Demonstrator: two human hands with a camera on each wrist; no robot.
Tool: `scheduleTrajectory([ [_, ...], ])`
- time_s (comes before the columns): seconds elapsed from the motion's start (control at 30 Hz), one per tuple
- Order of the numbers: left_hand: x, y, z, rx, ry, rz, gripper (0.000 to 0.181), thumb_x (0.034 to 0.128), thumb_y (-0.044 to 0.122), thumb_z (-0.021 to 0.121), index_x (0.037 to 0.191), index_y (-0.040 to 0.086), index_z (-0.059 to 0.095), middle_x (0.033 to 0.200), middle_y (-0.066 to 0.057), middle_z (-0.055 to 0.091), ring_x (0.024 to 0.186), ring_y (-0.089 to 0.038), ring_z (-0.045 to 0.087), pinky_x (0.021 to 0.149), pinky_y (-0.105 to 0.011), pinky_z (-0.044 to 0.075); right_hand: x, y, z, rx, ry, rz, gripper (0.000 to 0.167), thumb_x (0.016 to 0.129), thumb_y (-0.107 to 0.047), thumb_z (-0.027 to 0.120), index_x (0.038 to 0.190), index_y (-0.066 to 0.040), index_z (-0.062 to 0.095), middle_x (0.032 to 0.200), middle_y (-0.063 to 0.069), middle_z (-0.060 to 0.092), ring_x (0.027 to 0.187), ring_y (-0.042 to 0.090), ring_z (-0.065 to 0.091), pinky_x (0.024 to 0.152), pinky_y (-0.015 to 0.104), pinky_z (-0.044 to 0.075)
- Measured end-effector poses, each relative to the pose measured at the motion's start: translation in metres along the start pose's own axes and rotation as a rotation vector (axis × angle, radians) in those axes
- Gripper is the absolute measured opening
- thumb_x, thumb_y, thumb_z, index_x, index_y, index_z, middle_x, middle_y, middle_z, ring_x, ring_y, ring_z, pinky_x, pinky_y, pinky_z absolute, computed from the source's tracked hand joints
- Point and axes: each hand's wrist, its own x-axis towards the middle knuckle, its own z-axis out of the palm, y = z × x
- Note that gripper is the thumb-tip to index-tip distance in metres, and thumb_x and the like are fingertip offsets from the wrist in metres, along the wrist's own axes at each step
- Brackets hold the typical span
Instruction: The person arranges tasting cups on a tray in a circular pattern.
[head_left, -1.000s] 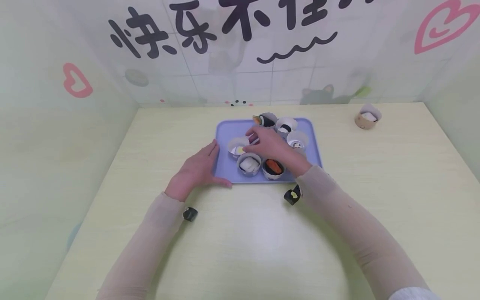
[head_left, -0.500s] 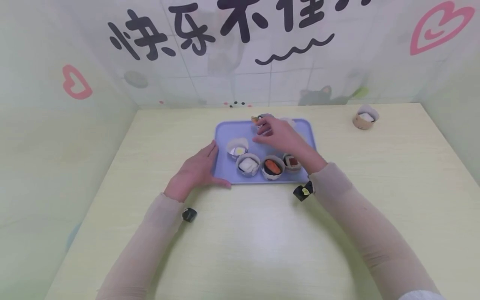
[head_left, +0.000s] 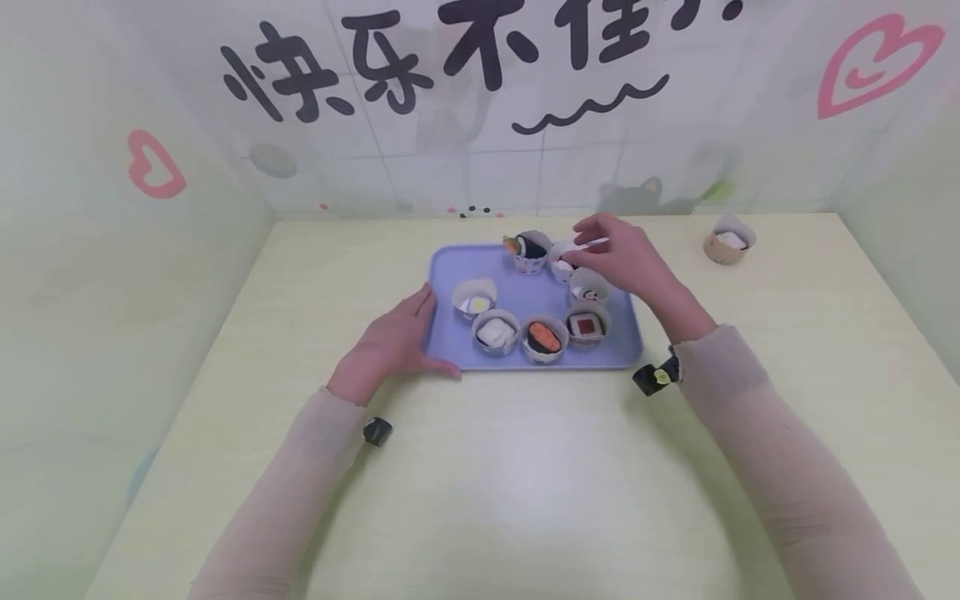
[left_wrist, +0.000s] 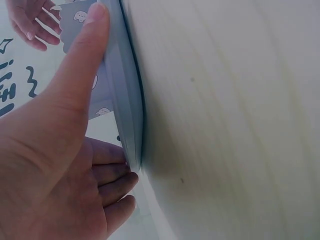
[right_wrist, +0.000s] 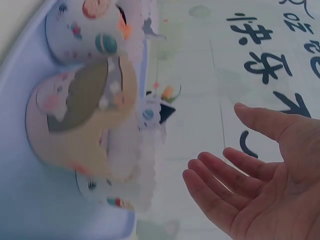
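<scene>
My left hand [head_left: 393,337] rests against the left front corner of a lilac tray [head_left: 513,296], its fingers along the left side. In the left wrist view its straight thumb lies along the tray rim [left_wrist: 127,100]. My right hand [head_left: 630,260] hovers over the back right of the tray, fingers spread, with nothing in it; the right wrist view also shows it bare. Nearest to it is a paper cup [head_left: 561,268] with toy sushi, partly covered by the fingers. Other cups on the tray hold an egg piece [head_left: 477,304], an orange-topped sushi [head_left: 544,337] and a square roll [head_left: 586,326].
A brown paper cup [head_left: 727,244] with a white piece stands at the back right of the table. Dark sushi rolls [head_left: 651,379] lie by the right sleeve, and another dark roll [head_left: 377,431] lies by the left sleeve. A printed wall [head_left: 465,179] closes off the back.
My right hand has moved right across the tray, from near the egg cup to the back right, uncovering several cups. The left hand has stayed at the tray's corner.
</scene>
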Motion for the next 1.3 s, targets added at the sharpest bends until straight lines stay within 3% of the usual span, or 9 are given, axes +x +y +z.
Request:
scheduleTrajectory([
  [0.2, 0.001, -0.002, 0.002, -0.002, 0.006, 0.005, 0.141, 0.064, 0.076, 0.077, 0.158, -0.003, 0.008, 0.168, -0.02, 0.005, 0.154, -0.037, 0.016, 0.122, -0.049, 0.031, -0.007, 0.019, -0.021, -0.001, 0.079, 0.003, 0.053, 0.096, -0.03, 0.066, 0.137, 0.0, 0.051, 0.139, 0.022, 0.057, 0.13, 0.04, 0.056, 0.107, 0.053, 0.048],
  [0.53, 0.001, -0.001, 0.001, 0.011, 0.02, 0.018, 0.14, 0.0651, 0.076, 0.076, 0.158, -0.004, 0.008, 0.168, -0.021, 0.005, 0.154, -0.037, 0.017, 0.122, -0.048, 0.031, -0.02, 0.055, -0.053, 0.047, 0.264, 0.096, 0.067, 0.094, -0.047, 0.064, 0.142, -0.001, 0.048, 0.143, 0.022, 0.053, 0.132, 0.042, 0.053, 0.106, 0.055, 0.048],
  [0.67, 0.001, 0.0, 0.001, 0.013, 0.013, 0.016, 0.139, 0.0654, 0.076, 0.076, 0.157, -0.004, 0.008, 0.168, -0.02, 0.005, 0.155, -0.036, 0.016, 0.122, -0.048, 0.031, -0.024, 0.069, -0.065, 0.071, 0.341, 0.168, 0.07, 0.093, -0.052, 0.063, 0.144, -0.006, 0.047, 0.145, 0.016, 0.053, 0.134, 0.034, 0.053, 0.107, 0.045, 0.05],
  [0.83, 0.001, -0.001, 0.002, 0.014, 0.005, 0.011, 0.14, 0.0654, 0.076, 0.075, 0.158, -0.004, 0.007, 0.168, -0.02, 0.004, 0.155, -0.036, 0.016, 0.122, -0.048, 0.031, -0.024, 0.087, -0.076, 0.188, 0.457, 0.259, 0.073, 0.091, -0.05, 0.066, 0.149, -0.015, 0.041, 0.155, 0.005, 0.043, 0.142, 0.022, 0.046, 0.109, 0.031, 0.048],
  [1.03, 0.0, -0.001, 0.003, 0.003, 0.014, 0.017, 0.139, 0.0664, 0.075, 0.076, 0.158, -0.004, 0.007, 0.168, -0.019, 0.004, 0.155, -0.036, 0.015, 0.123, -0.048, 0.031, -0.019, 0.105, -0.081, 0.255, 0.593, 0.317, 0.076, 0.091, -0.046, 0.068, 0.154, -0.021, 0.033, 0.164, 0.002, 0.024, 0.151, 0.018, 0.029, 0.121, 0.032, 0.036],
  [1.3, 0.0, 0.0, 0.002, -0.012, 0.007, 0.008, 0.138, 0.0667, 0.073, 0.077, 0.158, -0.003, 0.007, 0.168, -0.019, 0.003, 0.155, -0.036, 0.015, 0.123, -0.048, 0.03, -0.013, 0.12, -0.085, 0.327, 0.622, 0.37, 0.083, 0.089, -0.047, 0.069, 0.156, -0.023, 0.026, 0.165, -0.005, 0.019, 0.153, 0.016, 0.019, 0.124, 0.028, 0.027],
])
